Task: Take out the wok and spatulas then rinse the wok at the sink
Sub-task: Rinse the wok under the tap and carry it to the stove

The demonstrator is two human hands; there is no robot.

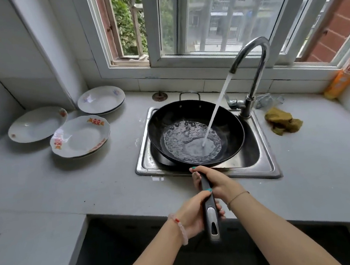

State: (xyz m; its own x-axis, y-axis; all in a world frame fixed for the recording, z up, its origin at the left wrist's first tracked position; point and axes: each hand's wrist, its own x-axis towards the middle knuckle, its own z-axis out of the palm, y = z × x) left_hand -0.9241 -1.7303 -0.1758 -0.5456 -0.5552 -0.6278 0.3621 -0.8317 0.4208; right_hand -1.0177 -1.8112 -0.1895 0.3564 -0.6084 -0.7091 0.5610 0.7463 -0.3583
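A black wok (168, 120) sits over the steel sink (266, 162), its long black handle (211, 216) pointing toward me. Water streams from the chrome faucet (257, 60) into the wok and pools with bubbles at its bottom. My right hand (215, 182) grips the handle close to the wok's rim. My left hand (195, 213) grips the same handle farther back, near its metal end. No spatulas are in view.
White plates (80, 137) in three groups lie on the grey counter left of the sink. A yellow-brown cloth (282, 122) and a crumpled plastic bag (267, 100) lie right of the faucet. An orange bottle (344, 77) leans at the window corner. A dark recess opens below my arms.
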